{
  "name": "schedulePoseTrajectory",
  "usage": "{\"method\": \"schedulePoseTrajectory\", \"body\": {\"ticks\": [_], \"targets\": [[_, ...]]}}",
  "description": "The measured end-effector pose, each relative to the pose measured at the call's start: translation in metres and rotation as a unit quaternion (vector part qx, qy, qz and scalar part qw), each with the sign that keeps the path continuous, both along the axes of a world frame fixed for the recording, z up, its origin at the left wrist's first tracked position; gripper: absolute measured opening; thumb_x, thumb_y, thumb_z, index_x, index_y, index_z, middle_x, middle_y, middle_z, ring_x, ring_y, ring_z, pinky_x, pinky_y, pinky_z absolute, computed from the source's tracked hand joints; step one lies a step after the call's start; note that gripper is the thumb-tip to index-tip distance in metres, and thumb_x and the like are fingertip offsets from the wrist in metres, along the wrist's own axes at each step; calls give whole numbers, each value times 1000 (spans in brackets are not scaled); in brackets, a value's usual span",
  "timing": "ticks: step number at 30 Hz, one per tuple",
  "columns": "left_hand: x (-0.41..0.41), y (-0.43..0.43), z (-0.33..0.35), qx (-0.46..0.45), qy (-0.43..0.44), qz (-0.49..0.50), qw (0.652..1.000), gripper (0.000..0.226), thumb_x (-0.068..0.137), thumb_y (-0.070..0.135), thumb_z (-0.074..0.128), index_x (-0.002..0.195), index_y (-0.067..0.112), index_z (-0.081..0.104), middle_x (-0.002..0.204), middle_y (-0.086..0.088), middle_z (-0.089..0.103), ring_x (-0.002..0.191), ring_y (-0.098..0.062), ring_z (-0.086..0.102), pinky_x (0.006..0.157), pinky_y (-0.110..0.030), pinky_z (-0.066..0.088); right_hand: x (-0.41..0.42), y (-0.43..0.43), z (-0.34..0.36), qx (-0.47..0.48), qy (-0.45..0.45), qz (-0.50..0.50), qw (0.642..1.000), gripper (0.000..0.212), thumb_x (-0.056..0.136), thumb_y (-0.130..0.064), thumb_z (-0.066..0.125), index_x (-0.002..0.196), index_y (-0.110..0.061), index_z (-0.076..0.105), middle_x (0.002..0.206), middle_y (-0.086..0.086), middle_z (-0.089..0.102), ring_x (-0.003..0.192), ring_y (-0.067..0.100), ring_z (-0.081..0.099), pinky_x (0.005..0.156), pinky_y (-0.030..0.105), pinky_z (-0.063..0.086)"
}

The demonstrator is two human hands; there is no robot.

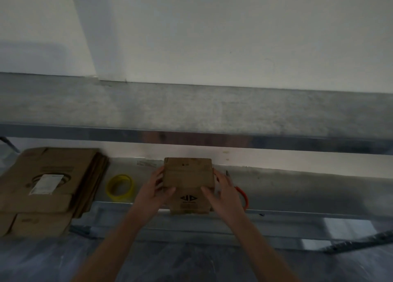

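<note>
Brown cardboard makes the small box [188, 175] in the middle of the view; the box sits on the grey worktop [297, 188], close to the white wall [212, 36] behind it; a flap hangs down from the box at the near edge of the worktop, and it has a black mark [188, 198] printed on it.

Both hands hold the box; the left hand [154, 188] grips the left side of the box, with its thumb lying on the front face and its fingers curled round the side; the right hand [223, 190] grips the right side of the box the same way, thumb on the front.

Left of the box, near it, a roll of yellow tape [120, 187] lies flat on the worktop; further left of the box is a pile of flat cardboard [63, 160] with a white label [45, 183] on top; just right of the box, partly hidden by the right hand, lie scissors [242, 193] with orange handles.

Above the box a long metal rail [191, 137] runs from side to side; the picture is dim and a bit blurry, so small print on the box cannot be read.
</note>
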State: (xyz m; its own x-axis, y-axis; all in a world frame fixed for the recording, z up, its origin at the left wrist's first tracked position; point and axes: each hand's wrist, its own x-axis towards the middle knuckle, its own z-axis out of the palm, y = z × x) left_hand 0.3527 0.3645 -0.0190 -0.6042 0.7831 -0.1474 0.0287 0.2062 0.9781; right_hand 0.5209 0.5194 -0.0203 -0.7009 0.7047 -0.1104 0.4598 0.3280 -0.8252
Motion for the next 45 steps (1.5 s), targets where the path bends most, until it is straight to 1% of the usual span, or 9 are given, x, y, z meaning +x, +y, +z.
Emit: {"method": "schedulePoseTrajectory", "body": {"ticks": [8, 12, 15, 22, 25, 29, 36, 41, 45], "targets": [[-35, -1, 12, -63, 70, -73, 993, 99, 62, 30, 86, 144, 37, 31, 139, 8, 41, 106, -4, 61, 77, -19, 55, -1, 12, 10, -64, 33, 9, 997, 54, 86, -39, 69, 120, -71, 41, 117, -39, 57, 112, -12, 53, 98, 24, 47], [-59, 7, 20, -133, 85, -157, 975, 117, 53, 41, 87, 148, 36, 17, 153, 5, 24, 135, -18, 35, 106, -37, 41, -3, 3, 5, -4, -5, -56, 998, 74, 84, -44, 72, 146, -36, 34, 131, -18, 40, 125, 8, 43, 107, 34, 40], [-57, 11, 21, -122, 55, -179, 975, 113, 55, 36, 88, 144, 35, 20, 146, 9, 29, 137, -15, 30, 110, -36, 34, -2, -20, -5, 15, 4, -198, 980, 70, 76, -43, 80, 128, -15, 41, 126, 2, 45, 112, 21, 49, 89, 32, 44], [-19, 0, 7, -92, 140, -130, 977, 102, 56, 49, 87, 136, 34, 26, 136, 11, 36, 122, -4, 39, 100, -22, 36, -5, -96, -20, -141, 185, -166, 958, 83, 79, -19, 82, 145, -18, 32, 141, 9, 45, 129, 25, 48, 102, 49, 47], [0, -11, 3, -37, 69, -86, 993, 92, 50, 52, 89, 123, 39, 36, 126, 13, 52, 112, -2, 55, 92, -24, 50, -5, -98, -6, -115, 157, -128, 972, 104, 72, -52, 79, 154, -26, 21, 152, -3, 35, 138, 15, 36, 112, 43, 39], [13, -25, 4, 1, 117, -35, 992, 72, 56, 58, 82, 116, 57, 42, 108, 21, 58, 101, 2, 59, 82, -19, 52, 2, -85, 7, -68, 119, -73, 988, 98, 80, -39, 78, 155, -31, 15, 151, -8, 29, 131, -4, 30, 103, 6, 30], [15, -13, 26, 44, 133, -14, 990, 73, 75, 32, 79, 130, 54, 35, 126, 34, 48, 116, 9, 50, 93, -14, 48, -13, -60, 22, 56, 129, -20, 990, 89, 85, -42, 72, 150, -44, 11, 154, -4, 31, 134, 0, 34, 108, 16, 32], [2, -2, 20, 4, 227, -28, 974, 65, 85, 18, 70, 133, 47, 35, 140, 8, 41, 119, -3, 46, 93, -2, 38, -24, -39, 13, 55, 120, 27, 991, 66, 91, -34, 68, 139, -56, 27, 148, -7, 38, 121, -11, 40, 104, 25, 47], [-16, -4, 5, -8, 196, 9, 981, 62, 85, 18, 70, 131, 45, 39, 132, 7, 48, 115, -7, 51, 85, 0, 39, -44, -33, 5, 69, 90, 56, 992, 63, 94, -31, 64, 143, -50, 30, 147, -4, 40, 122, 1, 42, 95, 4, 39]]}}
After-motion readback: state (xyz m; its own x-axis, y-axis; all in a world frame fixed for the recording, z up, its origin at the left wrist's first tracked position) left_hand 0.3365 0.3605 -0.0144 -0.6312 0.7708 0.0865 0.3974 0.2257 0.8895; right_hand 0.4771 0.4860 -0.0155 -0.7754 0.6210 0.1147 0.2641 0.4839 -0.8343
